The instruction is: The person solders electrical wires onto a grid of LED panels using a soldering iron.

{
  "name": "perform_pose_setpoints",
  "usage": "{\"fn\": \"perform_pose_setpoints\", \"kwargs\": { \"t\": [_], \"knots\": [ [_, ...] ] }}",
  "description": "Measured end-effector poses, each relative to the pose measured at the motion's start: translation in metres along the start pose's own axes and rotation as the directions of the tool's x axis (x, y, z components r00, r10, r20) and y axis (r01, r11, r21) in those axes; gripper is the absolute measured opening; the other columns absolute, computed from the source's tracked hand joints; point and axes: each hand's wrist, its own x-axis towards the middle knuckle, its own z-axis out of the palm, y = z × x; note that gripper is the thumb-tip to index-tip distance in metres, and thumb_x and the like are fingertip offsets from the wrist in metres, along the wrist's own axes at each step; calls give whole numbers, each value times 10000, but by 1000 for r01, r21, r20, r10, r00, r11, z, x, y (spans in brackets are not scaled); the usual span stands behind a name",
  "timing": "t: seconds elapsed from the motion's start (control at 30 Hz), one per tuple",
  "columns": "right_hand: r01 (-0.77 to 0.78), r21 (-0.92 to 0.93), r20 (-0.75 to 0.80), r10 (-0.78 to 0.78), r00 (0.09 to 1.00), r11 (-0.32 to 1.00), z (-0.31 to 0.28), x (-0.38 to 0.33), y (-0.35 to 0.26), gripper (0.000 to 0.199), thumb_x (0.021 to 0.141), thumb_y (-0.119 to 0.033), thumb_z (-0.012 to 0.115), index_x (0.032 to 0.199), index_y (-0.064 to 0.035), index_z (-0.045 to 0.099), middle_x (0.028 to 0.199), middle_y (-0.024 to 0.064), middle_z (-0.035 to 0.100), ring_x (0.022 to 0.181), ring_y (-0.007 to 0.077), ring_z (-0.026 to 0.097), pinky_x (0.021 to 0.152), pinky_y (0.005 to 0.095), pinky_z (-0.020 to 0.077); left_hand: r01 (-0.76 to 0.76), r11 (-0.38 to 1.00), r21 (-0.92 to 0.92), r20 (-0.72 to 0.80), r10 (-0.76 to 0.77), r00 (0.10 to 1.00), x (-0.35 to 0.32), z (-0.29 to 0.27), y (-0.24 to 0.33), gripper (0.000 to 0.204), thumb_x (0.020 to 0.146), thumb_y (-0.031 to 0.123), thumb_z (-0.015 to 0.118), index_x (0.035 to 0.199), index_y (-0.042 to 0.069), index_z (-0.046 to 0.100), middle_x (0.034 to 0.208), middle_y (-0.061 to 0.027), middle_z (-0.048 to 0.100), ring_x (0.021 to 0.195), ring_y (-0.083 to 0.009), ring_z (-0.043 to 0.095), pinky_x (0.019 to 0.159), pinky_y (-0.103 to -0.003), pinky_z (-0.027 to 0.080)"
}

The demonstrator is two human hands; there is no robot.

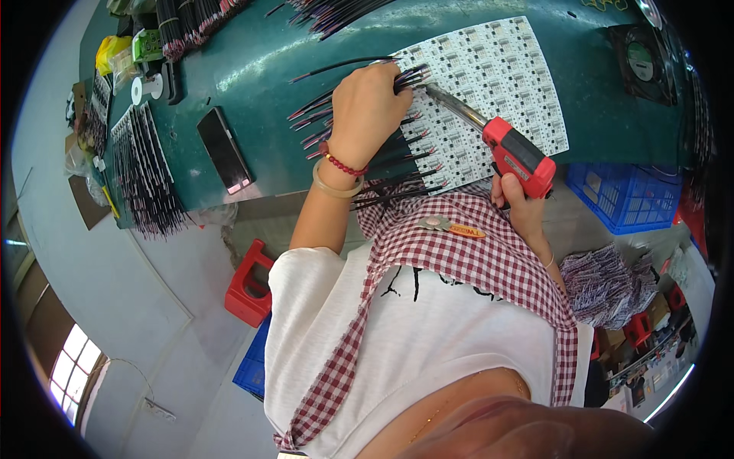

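My left hand is closed on a small bunch of black wires, their ends at the left part of a white circuit-board panel. In my right hand is a red and black soldering gun. Its metal barrel points left, and the tip is close to the wire ends. Below my left hand, several black wires with bare reddish ends lie along the panel's left edge. One more wire lies beyond the hand. My fingers partly hide the held wires.
On the green table lie a dark phone, a wired strip of boards and a white spool. Wire bundles lie at the far edge. A black fan stands at right, above a blue crate.
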Motion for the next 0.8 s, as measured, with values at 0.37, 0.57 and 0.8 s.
{"fn": "perform_pose_setpoints", "kwargs": {
  "t": [0.37,0.57,0.8],
  "knots": [
    [61,84,-2,-61,998,995,-2,-1,0,313,923,-201,534,664,-27,546,584,2,517,501,71,453,471,235,350,11,999,31,12,-12,1000,1,1,-1,213,717,184,652,796,-13,644,712,-210,617,697,-392,601,632,-437,477],
    [16,159,-37,-11,999,987,0,-1,-10,247,917,-213,523,919,29,577,593,29,516,495,86,456,467,235,360,-13,999,29,12,13,1000,0,2,-2,224,726,179,657,829,-20,645,729,-214,619,709,-394,601,639,-436,473],
    [9,183,19,-13,1000,983,-9,1,-5,357,926,-261,505,1097,51,534,597,50,506,463,94,441,460,236,376,-22,1000,-8,3,22,1000,-3,-3,2,240,738,166,661,867,-33,623,791,-220,624,747,-395,600,655,-438,468]
  ]
}}
